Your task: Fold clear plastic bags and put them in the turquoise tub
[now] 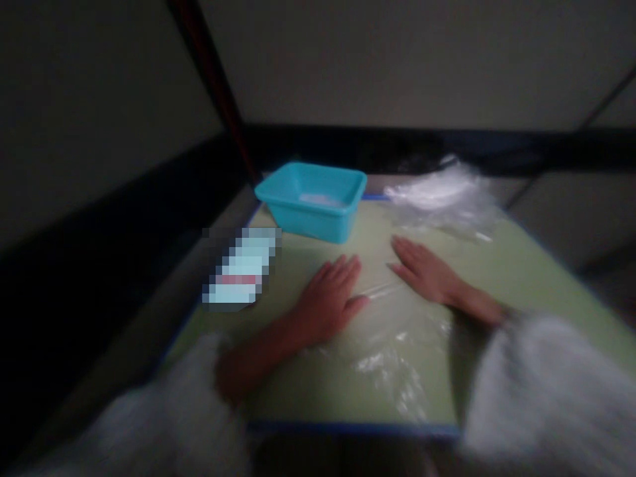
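Note:
A sheet of clear plastic, perhaps a bag, lies spread over the middle of the table, wrinkled and shiny towards the near edge. Flat on its left part rests my left hand, palm down, fingers stretched out and thumb apart. My right hand also lies palm down on the plastic's far right part, its fingers extended and its thumb apart. Between the two hands a few creases run through the film. Neither hand grips anything.
A turquoise plastic basin stands at the far left with something pale inside. Crumpled clear plastic is heaped at the far right. A blurred-out, lit rectangular object lies by the left edge. The greenish-yellow table has blue edging.

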A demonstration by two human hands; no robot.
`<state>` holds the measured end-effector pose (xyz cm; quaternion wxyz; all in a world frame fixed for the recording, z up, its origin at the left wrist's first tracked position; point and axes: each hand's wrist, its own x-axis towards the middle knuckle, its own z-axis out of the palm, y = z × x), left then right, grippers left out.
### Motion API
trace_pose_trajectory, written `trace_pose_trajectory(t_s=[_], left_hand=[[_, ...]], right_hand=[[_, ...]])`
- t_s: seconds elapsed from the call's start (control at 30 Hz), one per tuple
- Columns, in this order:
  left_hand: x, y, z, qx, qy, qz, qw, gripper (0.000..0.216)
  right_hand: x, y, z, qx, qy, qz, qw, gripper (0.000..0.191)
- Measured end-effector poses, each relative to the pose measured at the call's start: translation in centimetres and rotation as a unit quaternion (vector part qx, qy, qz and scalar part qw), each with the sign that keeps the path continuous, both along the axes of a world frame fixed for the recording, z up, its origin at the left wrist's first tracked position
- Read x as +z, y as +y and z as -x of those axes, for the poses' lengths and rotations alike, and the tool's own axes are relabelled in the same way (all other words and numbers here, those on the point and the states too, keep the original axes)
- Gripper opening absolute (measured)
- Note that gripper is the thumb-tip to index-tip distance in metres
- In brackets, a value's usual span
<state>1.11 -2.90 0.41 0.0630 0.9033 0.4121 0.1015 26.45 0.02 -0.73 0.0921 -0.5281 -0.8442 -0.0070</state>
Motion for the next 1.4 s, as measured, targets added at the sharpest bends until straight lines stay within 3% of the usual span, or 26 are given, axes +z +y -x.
trace_pose_trajectory(t_s=[0.33, 0.57, 0.7, 0.87, 1.03, 1.23, 1.4], left_hand=[[0.5, -0.3, -0.1, 0.005, 0.015, 0.016, 1.000, 0.062], [1.1, -0.2, -0.4, 0.047, -0.022, 0.004, 0.999, 0.068], [1.3, -1.3, -1.2, -0.025, -0.063, -0.013, 0.998, 0.063], [0.8, -2.5, -1.7, -0.113, -0.025, 0.009, 0.993, 0.069], [0.7, -2.4, -1.4, -0.127, -0.008, 0.011, 0.992, 0.075], [0.7, -2.9, -1.2, -0.132, -0.027, 0.024, 0.991, 0.105], [1.7, -2.6, -1.0, -0.161, -0.031, 0.024, 0.986, 0.109]], right_hand=[[0.0, 0.4, -1.6, -0.038, 0.011, 0.003, 0.999, 0.069], [2.2, -1.2, -0.5, -0.041, 0.071, -0.039, 0.996, 0.065], [2.5, -2.7, 1.1, 0.002, 0.077, -0.022, 0.997, 0.064], [1.1, -3.4, 1.8, 0.040, 0.044, 0.001, 0.998, 0.069], [0.3, -3.3, 1.2, 0.045, 0.030, -0.017, 0.998, 0.069], [0.1, -3.0, 0.7, 0.053, 0.024, -0.024, 0.998, 0.069], [0.4, -2.8, 0.5, 0.045, 0.029, -0.012, 0.999, 0.069]])
